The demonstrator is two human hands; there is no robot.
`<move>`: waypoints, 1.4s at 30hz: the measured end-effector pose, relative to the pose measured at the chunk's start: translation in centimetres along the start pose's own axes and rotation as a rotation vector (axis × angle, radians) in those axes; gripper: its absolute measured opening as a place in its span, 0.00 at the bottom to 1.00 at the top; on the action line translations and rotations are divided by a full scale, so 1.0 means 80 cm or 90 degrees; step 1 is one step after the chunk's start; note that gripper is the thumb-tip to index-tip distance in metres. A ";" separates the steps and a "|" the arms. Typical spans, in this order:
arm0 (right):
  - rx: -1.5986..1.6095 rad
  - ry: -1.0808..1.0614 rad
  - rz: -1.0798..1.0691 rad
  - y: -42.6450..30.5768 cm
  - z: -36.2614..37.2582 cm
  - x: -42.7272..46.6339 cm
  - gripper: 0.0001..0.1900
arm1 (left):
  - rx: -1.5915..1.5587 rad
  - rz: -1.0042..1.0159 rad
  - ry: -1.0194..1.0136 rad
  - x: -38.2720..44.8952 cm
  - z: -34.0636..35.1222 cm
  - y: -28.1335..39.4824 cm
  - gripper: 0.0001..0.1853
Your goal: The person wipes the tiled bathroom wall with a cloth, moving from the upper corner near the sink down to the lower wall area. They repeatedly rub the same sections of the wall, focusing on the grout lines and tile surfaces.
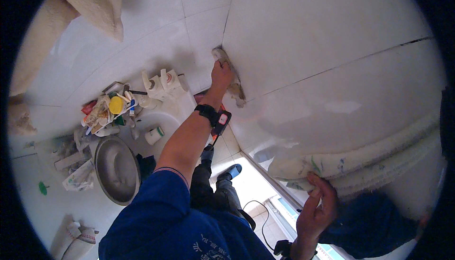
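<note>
My left hand (221, 77) is raised to the corner of the white wall, its fingers closed on a ragged, greyish-brown cloth (234, 89). What that cloth hangs from, if anything, is hidden. At the right, my right hand (318, 203) pinches the edge of a white towel (352, 162) with a green and blue pattern, thumb against fingers. The towel lies in long folds along the wall. Below it hangs a dark blue cloth (369, 224), close to my right wrist.
A washbasin (165, 118) holds a white cup (154, 136). Beside it are a metal bowl (117, 170), a rack of toiletries (110, 112) and white dispensers (161, 82). Beige towels (92, 0) hang upper left. A black cable (265, 221) crosses the tiled floor.
</note>
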State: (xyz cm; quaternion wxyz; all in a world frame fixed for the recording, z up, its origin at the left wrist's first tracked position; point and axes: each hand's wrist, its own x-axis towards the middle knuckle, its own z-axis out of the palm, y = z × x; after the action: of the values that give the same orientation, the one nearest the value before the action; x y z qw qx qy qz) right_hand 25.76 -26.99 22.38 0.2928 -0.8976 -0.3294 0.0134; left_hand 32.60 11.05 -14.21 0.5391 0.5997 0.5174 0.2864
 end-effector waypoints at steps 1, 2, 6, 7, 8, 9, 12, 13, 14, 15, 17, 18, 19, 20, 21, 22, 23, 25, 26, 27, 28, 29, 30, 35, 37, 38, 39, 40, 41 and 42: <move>0.003 0.001 -0.005 0.000 0.000 0.001 0.13 | 0.004 0.001 -0.008 -0.002 -0.004 -0.004 0.21; 0.006 0.001 -0.011 0.000 0.000 0.001 0.13 | 0.023 -0.007 -0.018 -0.003 -0.007 -0.004 0.21; 0.011 0.003 -0.015 -0.001 0.002 0.003 0.13 | -0.068 0.015 0.039 0.007 -0.020 0.018 0.19; 0.012 0.003 -0.010 -0.002 0.003 0.003 0.13 | -0.109 0.001 0.033 0.015 -0.023 0.026 0.18; 0.016 0.002 -0.003 -0.003 0.002 0.003 0.13 | -0.150 -0.016 0.031 0.022 -0.026 0.034 0.18; 0.014 -0.003 -0.002 -0.004 0.002 0.003 0.13 | -0.189 0.005 0.032 0.028 -0.029 0.042 0.18; 0.023 -0.017 0.007 -0.005 0.000 0.004 0.13 | -0.218 0.046 0.044 0.038 -0.037 0.068 0.20; 0.028 -0.019 0.008 -0.004 0.000 0.004 0.13 | -0.174 0.046 0.047 0.038 -0.040 0.080 0.19; 0.040 -0.021 0.008 -0.004 0.000 0.004 0.13 | -0.120 0.031 0.045 0.036 -0.044 0.096 0.18; 0.038 -0.016 -0.012 -0.003 0.000 0.004 0.13 | -0.082 0.085 0.073 0.032 -0.048 0.112 0.18; 0.058 -0.009 -0.043 -0.002 0.000 0.005 0.13 | 0.022 0.146 0.117 0.015 -0.054 0.150 0.17; 0.045 -0.018 -0.041 -0.002 -0.001 0.004 0.13 | 0.044 0.181 0.120 0.005 -0.061 0.168 0.16; 0.041 -0.026 -0.031 -0.003 -0.002 0.003 0.13 | 0.071 0.207 0.119 -0.006 -0.069 0.188 0.16; 0.046 -0.034 -0.030 -0.003 -0.003 0.003 0.14 | 0.100 0.226 0.119 -0.017 -0.077 0.207 0.16; 0.045 -0.049 -0.027 -0.003 -0.004 0.003 0.14 | 0.061 0.263 0.135 -0.028 -0.083 0.225 0.17; 0.055 -0.062 -0.032 -0.004 -0.004 0.003 0.15 | 0.025 0.297 0.149 -0.040 -0.089 0.242 0.17; 0.066 -0.074 -0.036 -0.004 -0.004 0.003 0.15 | -0.009 0.333 0.162 -0.050 -0.096 0.257 0.18; 0.054 -0.084 -0.047 -0.005 -0.006 0.002 0.16 | -0.030 0.355 0.185 -0.065 -0.106 0.280 0.19; 0.050 -0.085 -0.050 -0.005 -0.007 0.001 0.16 | -0.049 0.402 0.210 -0.071 -0.107 0.287 0.19; 0.058 -0.088 -0.077 -0.004 -0.007 0.000 0.16 | -0.042 0.359 0.201 -0.079 -0.109 0.288 0.19; 0.067 -0.092 -0.103 -0.003 -0.006 -0.001 0.16 | -0.042 0.348 0.208 -0.089 -0.110 0.281 0.19; 0.074 -0.099 -0.129 -0.001 -0.008 -0.003 0.16 | -0.037 0.321 0.211 -0.100 -0.110 0.272 0.20; 0.080 -0.126 -0.127 0.001 -0.010 -0.006 0.16 | -0.024 0.304 0.191 -0.115 -0.108 0.257 0.20; 0.126 -0.151 -0.173 0.016 -0.004 -0.014 0.17 | 0.020 0.221 0.099 -0.208 -0.109 0.175 0.20; 0.127 -0.151 -0.199 0.023 0.000 -0.015 0.17 | 0.016 0.202 0.080 -0.246 -0.115 0.165 0.19; 0.125 -0.144 -0.213 0.025 0.003 -0.016 0.18 | 0.017 0.207 0.079 -0.266 -0.124 0.162 0.19; 0.123 -0.137 -0.225 0.027 0.006 -0.019 0.18 | 0.022 0.199 0.070 -0.285 -0.133 0.161 0.18; 0.127 -0.146 -0.223 0.027 0.006 -0.028 0.18 | 0.024 0.191 0.057 -0.310 -0.146 0.160 0.18; 0.129 -0.161 -0.224 0.028 0.010 -0.029 0.18 | -0.005 0.194 0.049 -0.329 -0.157 0.160 0.17; 0.134 -0.174 -0.222 0.029 0.012 -0.034 0.18 | -0.037 0.198 0.038 -0.351 -0.167 0.161 0.15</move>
State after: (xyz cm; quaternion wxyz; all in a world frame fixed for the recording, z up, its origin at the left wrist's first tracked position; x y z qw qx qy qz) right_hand 24.77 -29.54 19.90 0.3354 -0.7816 -0.5125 0.1180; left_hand 16.12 -8.83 7.37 0.4897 0.6481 0.4256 0.3989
